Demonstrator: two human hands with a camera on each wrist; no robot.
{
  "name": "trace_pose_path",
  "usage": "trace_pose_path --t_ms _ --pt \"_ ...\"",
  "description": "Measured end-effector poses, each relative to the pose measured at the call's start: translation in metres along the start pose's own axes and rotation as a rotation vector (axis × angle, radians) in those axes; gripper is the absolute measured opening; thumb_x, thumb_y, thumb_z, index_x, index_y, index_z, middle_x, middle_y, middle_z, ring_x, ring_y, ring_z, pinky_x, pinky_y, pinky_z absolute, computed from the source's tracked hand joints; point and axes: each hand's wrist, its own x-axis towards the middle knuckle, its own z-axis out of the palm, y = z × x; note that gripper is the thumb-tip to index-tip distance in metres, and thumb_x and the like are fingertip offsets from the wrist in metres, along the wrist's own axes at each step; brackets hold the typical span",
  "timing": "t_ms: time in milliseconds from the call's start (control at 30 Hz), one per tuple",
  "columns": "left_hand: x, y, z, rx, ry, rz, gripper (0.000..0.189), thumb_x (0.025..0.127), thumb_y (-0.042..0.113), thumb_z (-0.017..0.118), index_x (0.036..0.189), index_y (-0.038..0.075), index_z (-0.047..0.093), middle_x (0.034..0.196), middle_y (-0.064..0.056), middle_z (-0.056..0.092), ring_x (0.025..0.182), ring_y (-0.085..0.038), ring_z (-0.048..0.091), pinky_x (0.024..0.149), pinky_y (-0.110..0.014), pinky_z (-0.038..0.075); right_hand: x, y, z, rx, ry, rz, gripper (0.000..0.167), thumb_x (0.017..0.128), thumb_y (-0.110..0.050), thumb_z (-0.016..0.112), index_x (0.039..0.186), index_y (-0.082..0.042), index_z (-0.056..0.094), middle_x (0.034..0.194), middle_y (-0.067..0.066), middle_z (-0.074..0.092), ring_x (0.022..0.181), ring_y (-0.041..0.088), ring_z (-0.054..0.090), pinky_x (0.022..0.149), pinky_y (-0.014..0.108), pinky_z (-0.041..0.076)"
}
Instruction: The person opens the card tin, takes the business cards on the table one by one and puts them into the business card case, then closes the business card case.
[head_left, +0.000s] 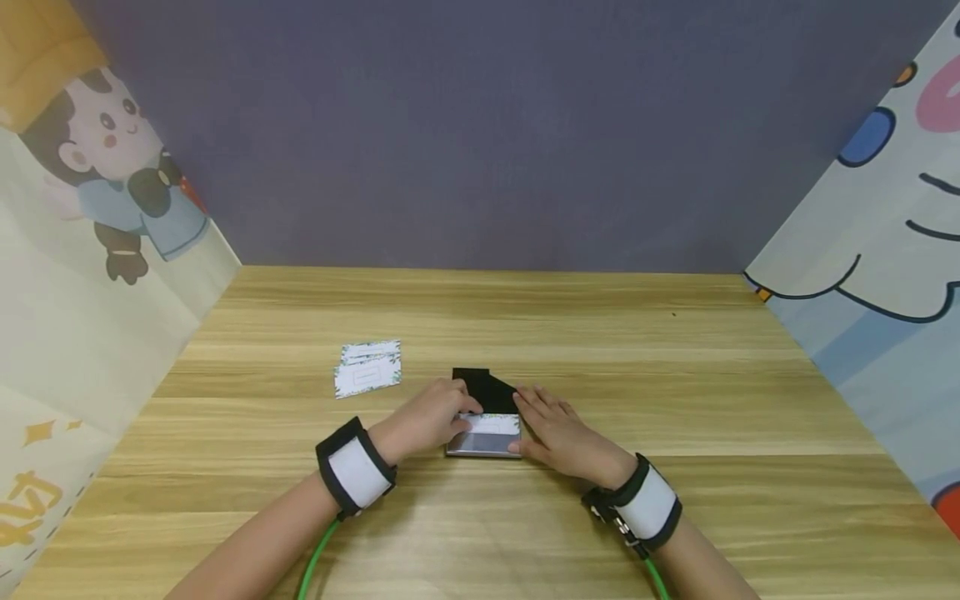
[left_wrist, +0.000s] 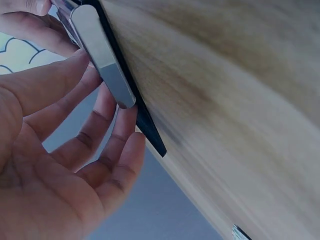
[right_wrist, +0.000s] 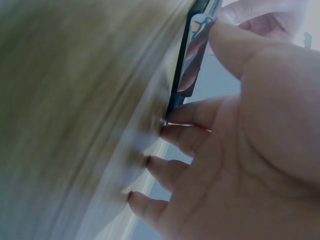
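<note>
A business card holder (head_left: 483, 453) lies on the table, a shiny metal case with its black flap (head_left: 480, 385) folded open away from the person. In the case shows a white card (head_left: 495, 423) with a leafy border. My left hand (head_left: 431, 418) grips the holder's left end, with thumb and index finger over the card's upper left corner. In the left wrist view its curled fingers (left_wrist: 117, 127) lie along the metal end. My right hand (head_left: 555, 429) rests at the right side, fingers extended, fingertips by the flap and on the table, thumb at the case's right edge.
Two overlapping white cards (head_left: 367, 371) with leafy borders lie on the wooden table (head_left: 637, 333), left of the holder. A dark grey panel (head_left: 480, 133) stands at the back, and cartoon-printed walls flank both sides. Green cables (head_left: 318, 554) run from the wrist straps.
</note>
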Motion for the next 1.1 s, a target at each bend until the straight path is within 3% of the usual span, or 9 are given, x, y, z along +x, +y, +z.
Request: trace_pose_path --t_ms 167,333,567,867,1100 --pt "-0.001 -0.002 0.000 -0.026 -0.005 -0.010 0.023 0.084 0.011 0.064 0.106 0.005 0.066 0.095 -0.006 0.063 0.084 -0.015 0.057 0.072 -0.026 0.047 0.000 0.000 0.001 0.007 -0.003 0.002 0.070 0.092 -0.040 0.048 0.142 0.002 0.023 0.151 0.018 0.016 0.139 0.038 0.011 0.107 0.058 0.017" --pt "-0.006 -0.009 -0.004 -0.079 0.043 -0.082 0.024 0.086 0.011 0.062 0.109 0.005 0.063 0.097 -0.008 0.063 0.087 -0.018 0.060 0.074 -0.030 0.049 0.000 0.000 0.001 0.003 -0.006 -0.001 0.070 0.092 -0.040 0.048 0.142 0.002 0.023 0.151 0.018 0.016 0.139 0.038 0.010 0.107 0.058 0.017" --pt "-0.017 -0.032 -0.013 -0.027 0.186 -0.170 0.025 0.081 0.011 0.067 0.105 0.003 0.064 0.094 -0.008 0.064 0.086 -0.020 0.060 0.076 -0.031 0.050 0.000 0.000 0.000 0.002 -0.018 0.003 0.070 0.093 -0.041 0.046 0.143 0.002 0.022 0.151 0.017 0.014 0.139 0.038 0.009 0.107 0.059 0.016" --pt "-0.038 -0.060 -0.029 0.048 0.258 -0.343 0.034 0.079 0.014 0.069 0.109 0.001 0.061 0.106 -0.020 0.060 0.097 -0.040 0.055 0.083 -0.050 0.045 0.001 0.001 0.000 -0.007 -0.023 0.002 0.070 0.093 -0.042 0.046 0.143 0.002 0.021 0.151 0.018 0.014 0.139 0.038 0.009 0.107 0.059 0.016" --pt "-0.050 -0.079 -0.035 0.130 0.294 -0.460 0.045 0.075 0.008 0.069 0.115 -0.006 0.055 0.111 -0.029 0.055 0.094 -0.048 0.050 0.078 -0.055 0.043 0.001 0.000 0.000 -0.008 -0.018 -0.004 0.070 0.093 -0.041 0.046 0.142 0.003 0.021 0.151 0.019 0.014 0.139 0.039 0.009 0.106 0.059 0.016"
